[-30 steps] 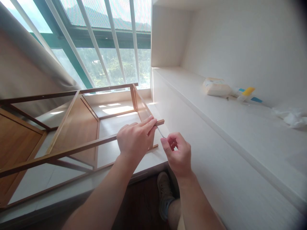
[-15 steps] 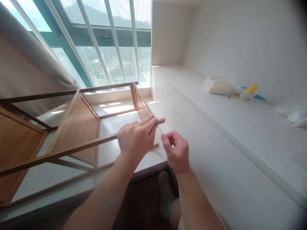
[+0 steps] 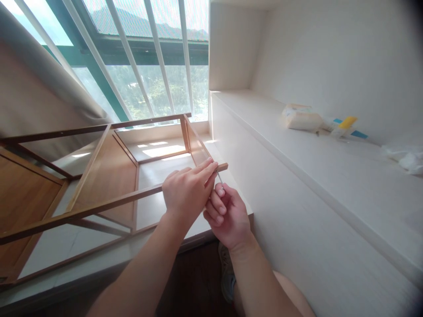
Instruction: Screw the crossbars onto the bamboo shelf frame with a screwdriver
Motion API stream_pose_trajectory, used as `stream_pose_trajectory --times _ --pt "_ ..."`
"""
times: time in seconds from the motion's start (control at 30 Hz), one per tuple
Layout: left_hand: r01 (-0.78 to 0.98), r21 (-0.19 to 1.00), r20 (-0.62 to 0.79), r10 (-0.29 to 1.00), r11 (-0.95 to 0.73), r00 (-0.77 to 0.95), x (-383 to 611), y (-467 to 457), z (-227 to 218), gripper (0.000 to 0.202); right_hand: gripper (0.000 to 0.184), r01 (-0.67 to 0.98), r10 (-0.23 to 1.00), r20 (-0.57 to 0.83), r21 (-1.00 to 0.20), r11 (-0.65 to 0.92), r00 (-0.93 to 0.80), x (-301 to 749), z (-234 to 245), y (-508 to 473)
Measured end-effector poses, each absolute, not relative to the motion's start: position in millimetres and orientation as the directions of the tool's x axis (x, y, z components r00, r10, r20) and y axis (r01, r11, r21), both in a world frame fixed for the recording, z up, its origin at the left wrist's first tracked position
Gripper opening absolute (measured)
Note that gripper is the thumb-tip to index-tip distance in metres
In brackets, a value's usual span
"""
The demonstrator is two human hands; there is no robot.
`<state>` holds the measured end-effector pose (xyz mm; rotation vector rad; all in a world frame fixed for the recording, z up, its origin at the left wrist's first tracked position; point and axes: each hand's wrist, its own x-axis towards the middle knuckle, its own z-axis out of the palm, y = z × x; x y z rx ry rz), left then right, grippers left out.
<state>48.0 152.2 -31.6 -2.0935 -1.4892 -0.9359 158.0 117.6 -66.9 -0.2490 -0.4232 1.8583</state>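
A brown wooden shelf frame [image 3: 109,204] lies on its side across the sill, its panels standing between the long rails. My left hand [image 3: 188,189] is closed around the right end of the near rail, with the rail's tip sticking out past the fingers. In my right hand [image 3: 228,215], just below it, is a thin metal hex key [image 3: 220,177], pinched between thumb and forefinger. The key's far end meets the rail beside my left fingertips; the exact contact is hidden. The other right fingers are curled, palm partly turned up.
A barred window [image 3: 148,66] is behind the frame, with a grey curtain [image 3: 42,83] at left. On the white ledge [image 3: 264,119] at right lie a soft packet [image 3: 302,118], a yellow-handled item [image 3: 346,123] and crumpled plastic [image 3: 410,160]. My shoe [image 3: 226,268] is below.
My right hand has moved left and turned over, palm now partly up, beneath my left hand. The hex key is still in it. My left hand and the frame stay put.
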Motion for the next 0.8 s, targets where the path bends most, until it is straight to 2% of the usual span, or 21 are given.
stream_pose_trajectory --times 0.07,0.13,0.23,0.3,0.37,0.43,0.5,0.63,0.8 --pt "0.933 0.056 0.716 0.665 -0.356 0.211 47.5 152.3 -31.4 0.019 0.027 -0.891 0.921 0.086 -0.304 -0.338 -0.379 160.1 -64.5 116.8" --pt "0.932 0.052 0.717 0.662 -0.36 0.216 47.2 152.6 -31.4 0.019 0.028 -0.883 0.912 0.1 -0.311 -0.351 -0.397 161.5 -64.0 117.2" --pt "0.934 0.052 0.728 0.653 -0.355 0.208 47.3 153.2 -32.0 0.019 0.03 -0.833 0.936 0.041 -0.472 -0.29 -0.349 160.8 -66.9 119.8" --pt "0.935 0.057 0.732 0.651 -0.35 0.2 47.5 153.3 -32.5 0.019 0.031 -0.77 0.977 -0.005 -0.614 -0.173 -0.215 159.3 -70.3 121.4" --pt "0.934 0.059 0.729 0.655 -0.352 0.2 47.6 153.3 -32.8 0.019 0.033 -0.632 0.999 0.02 -0.775 -0.002 -0.028 158.9 -73.0 121.4" --pt "0.933 0.062 0.723 0.66 -0.355 0.203 47.6 153.0 -32.8 0.019 0.036 -0.401 0.985 0.125 -0.902 0.162 0.116 161.2 -73.3 119.6" --pt "0.933 0.066 0.716 0.668 -0.355 0.203 47.6 152.6 -32.6 0.02 0.037 -0.13 0.961 0.234 -0.959 0.253 0.145 166.6 -70.7 116.7" --pt "0.934 0.072 0.711 0.675 -0.349 0.197 47.8 151.7 -32.2 0.021 0.036 0.285 0.935 0.347 -0.906 0.313 0.076 181.2 -62.8 111.3" --pt "0.937 0.067 0.714 0.672 -0.344 0.195 48.8 151.1 -31.4 0.022 0.034 0.474 0.886 0.457 -0.799 0.369 0.08 189.4 -61.9 109.9"
